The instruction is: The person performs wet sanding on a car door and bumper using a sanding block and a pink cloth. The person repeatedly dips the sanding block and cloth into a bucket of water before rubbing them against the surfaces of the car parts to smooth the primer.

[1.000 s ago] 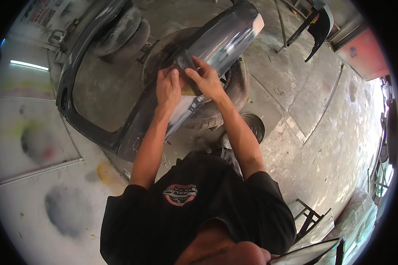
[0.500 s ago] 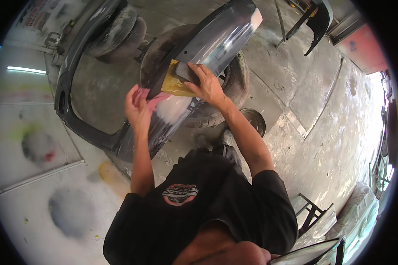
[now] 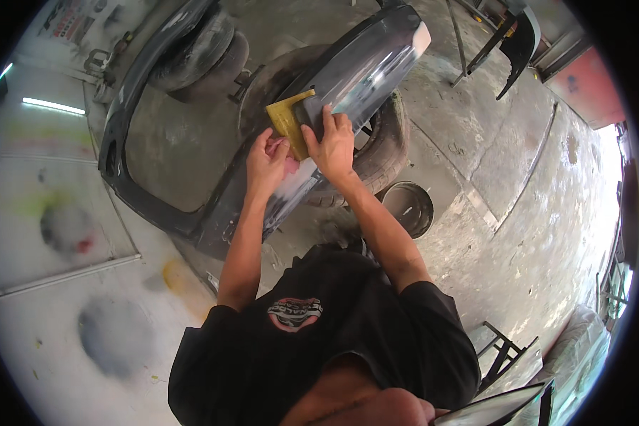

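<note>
A dark grey car tailgate (image 3: 366, 67) with a large window opening lies before me, with lighter sanded patches on its surface. My right hand (image 3: 336, 148) is closed round a dark grey sanding block (image 3: 309, 112) held over the panel. Yellow sandpaper (image 3: 285, 122) sits against the block, its upper edge folded over. My left hand (image 3: 263, 172) pinches a crumpled pink cloth (image 3: 291, 166) right beside the sandpaper's lower end. The left fingertips come close to the sandpaper; whether they touch it I cannot tell.
A large tyre (image 3: 397, 131) lies beneath the tailgate, with more tyres (image 3: 195, 53) seen through its window opening. A round dark pan (image 3: 408, 208) stands on the concrete floor by my right forearm. Paint-stained white sheeting (image 3: 113, 284) covers the left side. A black metal stand (image 3: 503, 348) is at right.
My left hand has moved right with the pink cloth, up to the sandpaper. My right hand has turned the block and sandpaper more upright, and the paper's upper edge now folds over.
</note>
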Motion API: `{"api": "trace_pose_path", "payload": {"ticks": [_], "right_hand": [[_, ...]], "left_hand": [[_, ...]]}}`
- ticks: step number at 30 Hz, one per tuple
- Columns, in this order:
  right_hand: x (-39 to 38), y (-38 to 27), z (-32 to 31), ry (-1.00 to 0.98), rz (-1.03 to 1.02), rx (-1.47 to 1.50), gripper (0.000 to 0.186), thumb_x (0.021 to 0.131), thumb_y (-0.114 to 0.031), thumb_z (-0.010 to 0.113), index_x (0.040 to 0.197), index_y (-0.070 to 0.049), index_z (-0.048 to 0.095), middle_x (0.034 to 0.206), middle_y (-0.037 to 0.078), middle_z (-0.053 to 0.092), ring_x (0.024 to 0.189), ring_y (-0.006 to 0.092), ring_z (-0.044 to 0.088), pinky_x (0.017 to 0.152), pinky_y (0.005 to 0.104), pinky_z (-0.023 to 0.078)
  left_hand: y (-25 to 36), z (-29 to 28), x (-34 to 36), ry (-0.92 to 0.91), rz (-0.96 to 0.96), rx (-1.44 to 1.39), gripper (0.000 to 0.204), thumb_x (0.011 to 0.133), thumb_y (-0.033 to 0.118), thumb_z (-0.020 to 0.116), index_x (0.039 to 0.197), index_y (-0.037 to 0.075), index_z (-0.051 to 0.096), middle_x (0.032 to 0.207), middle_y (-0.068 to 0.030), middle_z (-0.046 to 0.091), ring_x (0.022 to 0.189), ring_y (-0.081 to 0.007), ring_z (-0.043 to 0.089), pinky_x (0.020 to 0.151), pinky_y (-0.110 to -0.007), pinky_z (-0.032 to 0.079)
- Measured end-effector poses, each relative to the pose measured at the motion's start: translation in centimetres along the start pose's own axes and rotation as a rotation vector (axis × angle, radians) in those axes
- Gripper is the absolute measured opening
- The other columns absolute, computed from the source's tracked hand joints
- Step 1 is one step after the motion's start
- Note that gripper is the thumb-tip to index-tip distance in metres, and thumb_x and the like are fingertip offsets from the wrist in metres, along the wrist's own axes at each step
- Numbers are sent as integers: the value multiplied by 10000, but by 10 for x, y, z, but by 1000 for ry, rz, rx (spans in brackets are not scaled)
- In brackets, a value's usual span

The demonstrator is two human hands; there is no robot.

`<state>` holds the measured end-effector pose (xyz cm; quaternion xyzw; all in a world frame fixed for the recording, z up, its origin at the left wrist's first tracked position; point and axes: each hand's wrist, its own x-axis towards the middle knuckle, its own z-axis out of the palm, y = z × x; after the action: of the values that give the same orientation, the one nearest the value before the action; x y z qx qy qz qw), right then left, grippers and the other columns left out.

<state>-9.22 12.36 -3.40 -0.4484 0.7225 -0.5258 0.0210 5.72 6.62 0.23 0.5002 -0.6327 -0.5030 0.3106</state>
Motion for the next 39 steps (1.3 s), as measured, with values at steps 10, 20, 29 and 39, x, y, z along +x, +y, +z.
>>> {"api": "trace_pose_path", "payload": {"ticks": [10, 20, 29, 39], "right_hand": [[16, -16, -3, 6, 9, 142, 655, 885, -282, 778, 1446, -34, 545, 1098, 268, 580, 980, 450, 648, 853, 473, 552], [-60, -56, -43, -235, 84, 506, 837, 832, -433, 835, 1452, 39, 529, 1124, 232, 558, 1045, 377, 606, 940, 433, 503], [-89, -52, -55, -546, 197, 519, 1022, 821, -413, 870, 1595, -39, 317, 1458, 288, 486, 1376, 414, 503, 1125, 459, 434], [-53, 27, -70, 25, 282, 398, 801, 909, -290, 744, 1592, -66, 391, 1149, 226, 581, 1048, 358, 642, 934, 444, 529]], "left_hand": [[21, -10, 15, -389, -24, -367, 370, 1068, 207, 596, 1349, -32, 577, 1175, -135, 702, 1020, -185, 704, 870, -303, 587], [-8, -54, -19, -436, -125, -169, 498, 925, 283, 810, 1297, 35, 590, 815, -20, 677, 477, -55, 544, 355, -211, 388], [-12, -35, -44, -368, -206, -427, 459, 906, 230, 828, 1239, 30, 583, 828, -28, 665, 478, -43, 533, 348, -205, 372], [15, -50, -37, -578, -244, -52, 273, 956, 128, 745, 1120, -44, 611, 1005, -154, 733, 728, -190, 729, 592, -293, 578]]}}
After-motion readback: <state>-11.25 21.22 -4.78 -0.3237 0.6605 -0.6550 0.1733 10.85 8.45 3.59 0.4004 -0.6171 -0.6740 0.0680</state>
